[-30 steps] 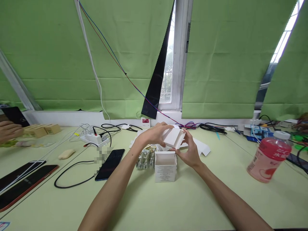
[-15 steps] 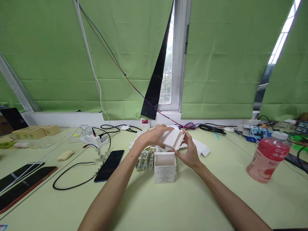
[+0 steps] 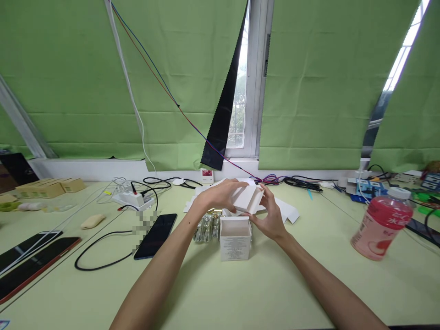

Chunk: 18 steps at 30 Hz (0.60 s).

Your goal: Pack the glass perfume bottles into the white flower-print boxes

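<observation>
A small white cardboard box (image 3: pixel 244 198) is held tilted above the table between my two hands. My left hand (image 3: pixel 220 195) grips its left side, fingers over the top and thumb low in front. At its right end, my right hand (image 3: pixel 270 215) holds the edge around an open side with fingers and thumb. Just below stands another white box (image 3: pixel 235 246), upright, with its top open and printed text on the front. Several clear-wrapped packets (image 3: pixel 207 228) with gold-coloured parts sit to its left, partly behind my left forearm. Flat white cardboard pieces (image 3: pixel 288 211) lie behind my hands.
A dark phone (image 3: pixel 156 236) lies left of my left forearm, near a white power strip (image 3: pixel 134 200) and cables. More phones (image 3: pixel 37 268) rest at far left. A pink drink bottle (image 3: pixel 382 224) stands on the right. Coiled black cables (image 3: pixel 302 182) run along the back.
</observation>
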{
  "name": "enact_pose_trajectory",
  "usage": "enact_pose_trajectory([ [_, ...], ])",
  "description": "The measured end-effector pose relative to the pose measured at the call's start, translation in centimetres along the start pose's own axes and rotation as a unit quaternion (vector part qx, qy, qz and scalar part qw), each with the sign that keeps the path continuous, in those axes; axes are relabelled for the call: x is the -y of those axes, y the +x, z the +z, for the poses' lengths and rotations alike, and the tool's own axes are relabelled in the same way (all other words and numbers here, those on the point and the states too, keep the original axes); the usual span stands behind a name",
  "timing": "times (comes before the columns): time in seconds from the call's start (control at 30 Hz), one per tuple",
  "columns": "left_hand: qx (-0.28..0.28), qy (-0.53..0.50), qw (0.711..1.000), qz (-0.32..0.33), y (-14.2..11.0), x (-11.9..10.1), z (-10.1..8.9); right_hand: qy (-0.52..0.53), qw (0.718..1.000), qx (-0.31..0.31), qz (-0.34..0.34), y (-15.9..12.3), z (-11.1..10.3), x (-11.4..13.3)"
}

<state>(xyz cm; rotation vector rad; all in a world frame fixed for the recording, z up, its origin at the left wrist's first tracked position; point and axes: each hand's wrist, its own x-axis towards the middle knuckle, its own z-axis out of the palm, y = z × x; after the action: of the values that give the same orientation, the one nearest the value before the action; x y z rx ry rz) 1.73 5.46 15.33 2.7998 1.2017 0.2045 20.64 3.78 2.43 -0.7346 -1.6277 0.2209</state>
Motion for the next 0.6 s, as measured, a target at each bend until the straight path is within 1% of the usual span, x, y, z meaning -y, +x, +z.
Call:
enact_pose_trajectory([
  [0.33,-0.006,-0.001,1.0,-0.005,0.17,0.22,0.34,0.022,1.0,0.012,0.009,-0.03,0.08,-0.2],
  [0.6,-0.011,-0.012,1.0,0.005,0.06,0.25,0.26,0.048,0.998,0.01,0.027,-0.09,0.16,-0.32],
])
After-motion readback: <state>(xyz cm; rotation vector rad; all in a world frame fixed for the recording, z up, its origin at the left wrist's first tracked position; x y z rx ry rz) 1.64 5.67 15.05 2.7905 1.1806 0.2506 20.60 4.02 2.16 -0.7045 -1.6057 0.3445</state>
